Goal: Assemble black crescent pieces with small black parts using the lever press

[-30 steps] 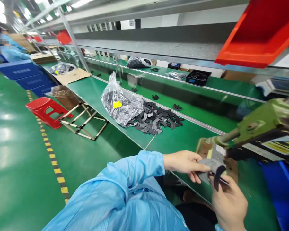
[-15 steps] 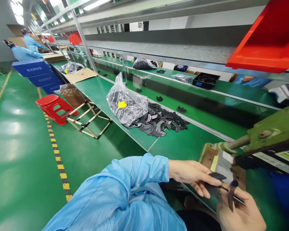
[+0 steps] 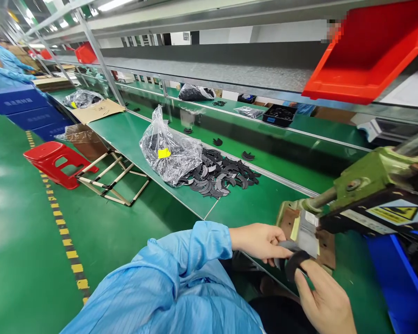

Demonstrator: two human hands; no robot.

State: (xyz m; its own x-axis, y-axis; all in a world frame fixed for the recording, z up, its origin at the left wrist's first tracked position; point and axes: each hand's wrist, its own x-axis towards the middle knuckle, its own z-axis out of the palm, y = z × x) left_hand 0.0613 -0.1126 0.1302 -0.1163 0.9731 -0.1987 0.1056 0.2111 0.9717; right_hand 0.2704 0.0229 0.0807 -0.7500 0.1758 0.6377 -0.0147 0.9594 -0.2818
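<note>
My left hand (image 3: 261,241) is closed on grey curved pieces (image 3: 288,245), thumb pressed along them. My right hand (image 3: 325,294) pinches a black curved piece (image 3: 294,263) that meets the pieces in my left hand. Just beyond both hands stands a green hand press (image 3: 365,178) with a metal plate (image 3: 306,234) on its base. To the left on the green bench (image 3: 244,211) lies a heap of black and grey curved pieces (image 3: 223,176), spilling beside a clear plastic bag (image 3: 174,153) with a yellow label.
A blue bin (image 3: 393,283) of dark parts sits right of the press. Overhead, a red bin (image 3: 365,55) hangs at the shelf (image 3: 212,65). Left of the bench are a pipe frame (image 3: 114,178), a red stool (image 3: 57,162) and blue boxes (image 3: 24,109). Co-workers in blue (image 3: 10,58) are far left.
The view has turned right, so bench and press appear further left, and the blue bin shows more. My right hand has turned, with the black curved piece now across my left fingertips.
</note>
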